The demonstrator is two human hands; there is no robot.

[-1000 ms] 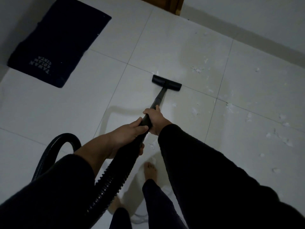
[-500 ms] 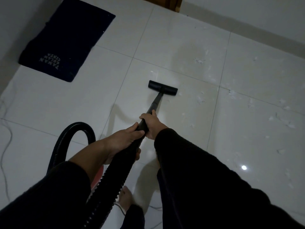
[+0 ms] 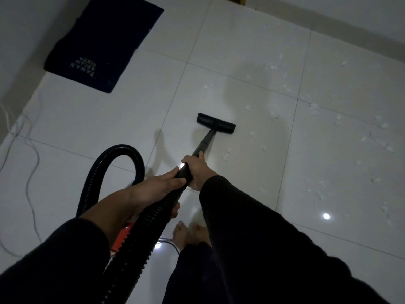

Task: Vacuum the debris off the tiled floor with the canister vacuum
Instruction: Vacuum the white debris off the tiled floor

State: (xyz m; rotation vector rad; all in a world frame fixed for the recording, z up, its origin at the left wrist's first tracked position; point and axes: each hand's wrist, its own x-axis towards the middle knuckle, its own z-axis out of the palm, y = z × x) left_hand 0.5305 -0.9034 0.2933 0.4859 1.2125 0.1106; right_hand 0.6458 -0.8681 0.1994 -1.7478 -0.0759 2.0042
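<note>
A black vacuum wand [image 3: 206, 140] runs from my hands down to a flat black floor nozzle [image 3: 216, 123] lying on the white tiled floor [image 3: 109, 128]. My right hand [image 3: 197, 170] grips the wand's upper end. Just behind it, my left hand [image 3: 157, 189] grips the handle where the ribbed black hose [image 3: 114, 163] joins. The hose loops to my left and back under my arm. A red part of the canister [image 3: 122, 238] shows below my left forearm. Small white scraps of debris [image 3: 274, 115] lie scattered to the right of the nozzle.
A dark blue mat [image 3: 103, 44] with white lettering lies at the far left near the wall. Thin cables [image 3: 30, 163] trail over the floor at the left edge. My bare feet [image 3: 188, 233] stand below the hands. A wall base [image 3: 328, 25] runs along the far right.
The nozzle has been drawn back toward me across the tile, and I have stepped back, so the mat and the hose loop sit further right and more cable shows at left.
</note>
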